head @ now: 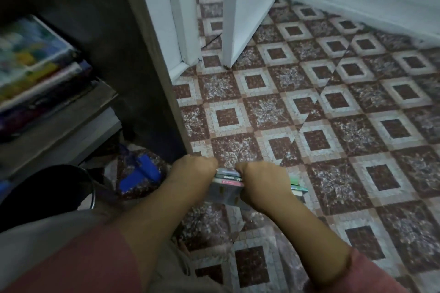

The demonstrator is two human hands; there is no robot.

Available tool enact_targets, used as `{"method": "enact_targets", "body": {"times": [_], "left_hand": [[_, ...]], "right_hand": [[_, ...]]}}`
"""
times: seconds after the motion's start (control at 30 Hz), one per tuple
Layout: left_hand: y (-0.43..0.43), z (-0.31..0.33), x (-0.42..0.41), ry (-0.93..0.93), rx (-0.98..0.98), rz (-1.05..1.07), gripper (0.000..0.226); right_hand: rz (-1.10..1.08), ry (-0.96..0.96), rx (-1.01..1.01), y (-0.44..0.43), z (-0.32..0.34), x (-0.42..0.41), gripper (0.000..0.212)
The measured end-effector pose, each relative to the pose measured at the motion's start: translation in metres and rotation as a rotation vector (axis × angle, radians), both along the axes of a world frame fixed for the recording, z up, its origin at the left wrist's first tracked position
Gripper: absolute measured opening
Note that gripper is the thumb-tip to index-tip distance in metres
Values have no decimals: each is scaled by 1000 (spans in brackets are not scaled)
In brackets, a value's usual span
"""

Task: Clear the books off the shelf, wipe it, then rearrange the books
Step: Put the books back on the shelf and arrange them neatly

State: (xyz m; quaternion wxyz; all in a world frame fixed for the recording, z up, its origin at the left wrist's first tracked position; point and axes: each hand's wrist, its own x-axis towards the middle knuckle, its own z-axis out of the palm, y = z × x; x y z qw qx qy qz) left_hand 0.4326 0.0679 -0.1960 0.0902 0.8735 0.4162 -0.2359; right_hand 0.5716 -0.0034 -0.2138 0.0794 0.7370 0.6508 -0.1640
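A small stack of books (227, 179) lies low over the patterned floor in front of me. My left hand (194, 170) grips its left end and my right hand (260, 182) grips its right end; the fingers of both curl under and are hidden. A green-edged book (298, 188) pokes out on the floor just right of my right hand. The dark wooden shelf unit (71, 126) stands at the left, and one board of it carries a blurred pile of flat, colourful books (35, 64).
A blue cloth or bag (140, 173) lies on the floor by the shelf's foot. A black round stool seat (45, 188) is at the lower left. White door frame and door (247, 12) stand behind. Tiled floor (357, 126) stretches to the right.
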Motion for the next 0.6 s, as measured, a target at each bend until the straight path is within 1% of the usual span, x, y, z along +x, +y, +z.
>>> {"method": "enact_targets", "body": {"times": [0.07, 0.13, 0.2, 0.27, 0.37, 0.43, 0.5, 0.53, 0.6], "left_hand": [[-5, 29, -14, -12, -32, 50, 34], [-12, 61, -35, -73, -25, 62, 28], [-20, 98, -63, -114, 4, 91, 29], [-24, 135, -95, -118, 86, 117, 30], [-24, 180, -147, -102, 299, 144, 25], [-26, 203, -178, -67, 509, 195, 27], [-26, 217, -202, -27, 712, 295, 31], [-25, 222, -210, -24, 782, 366, 32], [-15, 221, -226, -19, 887, 493, 33]], "right_hand": [[50, 6, 23, -4, 37, -8, 24], [107, 21, 64, -6, 70, -19, 24], [169, 63, 121, -7, 101, -38, 26], [245, 99, 209, -3, 130, -63, 29], [348, 166, 380, 15, 163, -104, 27], [409, 168, 537, 36, 179, -133, 29], [470, 107, 750, 63, 189, -162, 32], [472, 76, 850, 77, 193, -177, 33], [460, 94, 1030, 107, 199, -205, 32]]}}
